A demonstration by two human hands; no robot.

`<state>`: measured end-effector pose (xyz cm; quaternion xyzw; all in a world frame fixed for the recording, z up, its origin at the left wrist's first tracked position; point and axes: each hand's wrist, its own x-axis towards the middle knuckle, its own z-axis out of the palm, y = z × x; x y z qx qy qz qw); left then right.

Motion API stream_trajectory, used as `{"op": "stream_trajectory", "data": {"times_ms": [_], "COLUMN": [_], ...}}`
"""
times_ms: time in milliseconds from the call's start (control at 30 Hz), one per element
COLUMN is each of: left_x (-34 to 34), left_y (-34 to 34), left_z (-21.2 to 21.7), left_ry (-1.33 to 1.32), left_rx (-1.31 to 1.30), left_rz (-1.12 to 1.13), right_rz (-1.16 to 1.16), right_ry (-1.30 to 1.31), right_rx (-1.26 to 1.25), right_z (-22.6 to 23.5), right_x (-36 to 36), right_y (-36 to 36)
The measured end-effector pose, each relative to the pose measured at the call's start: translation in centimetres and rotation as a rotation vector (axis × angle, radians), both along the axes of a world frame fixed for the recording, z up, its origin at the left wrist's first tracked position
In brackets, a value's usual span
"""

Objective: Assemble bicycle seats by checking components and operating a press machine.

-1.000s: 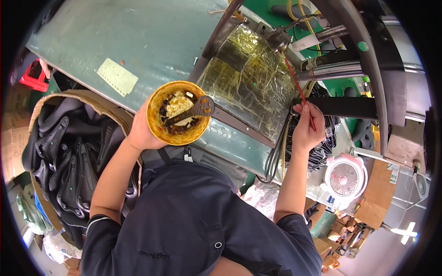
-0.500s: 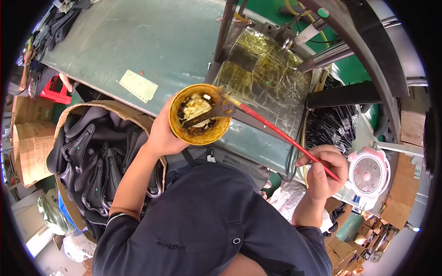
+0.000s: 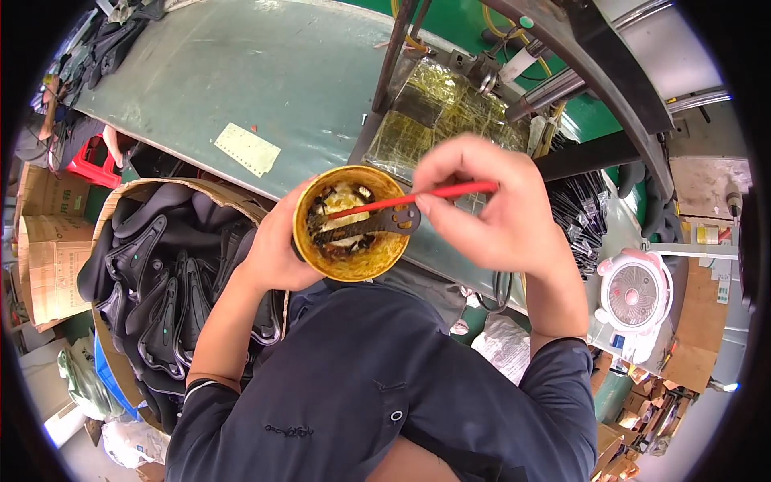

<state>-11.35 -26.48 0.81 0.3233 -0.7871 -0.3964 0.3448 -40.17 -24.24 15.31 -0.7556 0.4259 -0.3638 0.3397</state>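
My left hand [image 3: 277, 245] is wrapped round the outer side of a yellow-brown tub [image 3: 392, 257], tilted so its inside shows. Pale, thick stuff [image 3: 344, 201] with dark smears lies at the bottom. A dark flat strip with holes [image 3: 384, 222] leans across the tub, its holed end at the right rim. Between the closed fingers of my right hand [image 3: 502, 209] is a thin brush [image 3: 450, 191] with a red handle. Its far end reaches down into the tub, where the tip is hard to make out.
A large carton of black bicycle saddles [image 3: 173, 281] stands at the left. On the green table [image 3: 233, 72] lies a pale paper [image 3: 247, 149]. Farther right are a metal press frame [image 3: 590, 72], a film-covered plate [image 3: 409, 112] and a pink-white fan [image 3: 634, 293]. Part of another person shows far left.
My right hand has moved left and up toward the tub, bringing the brush from the right rim down into it. The left hand still holds the tub, now slightly lower.
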Motion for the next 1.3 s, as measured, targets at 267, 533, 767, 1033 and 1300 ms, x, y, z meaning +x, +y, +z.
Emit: {"op": "stream_trajectory", "data": {"times_ms": [267, 533, 767, 1033, 1300], "left_x": [8.3, 9.7, -7.4, -24.2, -11.6], "left_y": [-0.7, -12.9, -29.1, -34.6, -42.7], "left_z": [3.8, 18.6, 27.5, 25.2, 20.0], "left_ry": [0.524, 0.324, 0.426, 0.442, 0.409], "left_rx": [0.227, -0.236, -0.192, 0.147, 0.049], "left_rz": [0.152, 0.357, 0.143, 0.098, 0.039], "right_rz": [-0.267, -0.513, -0.847, -1.216, -1.216], "right_ry": [-0.316, -0.156, -0.372, 0.115, 0.259], "right_rx": [-0.002, 0.033, 0.052, -0.051, -0.083], "right_z": [1.3, -3.1, -6.0, -8.4, -6.4], "right_x": [-2.7, -11.1, -15.0, -19.4, -22.2], "right_y": [2.9, 10.6, 16.4, 22.9, 22.9]}}
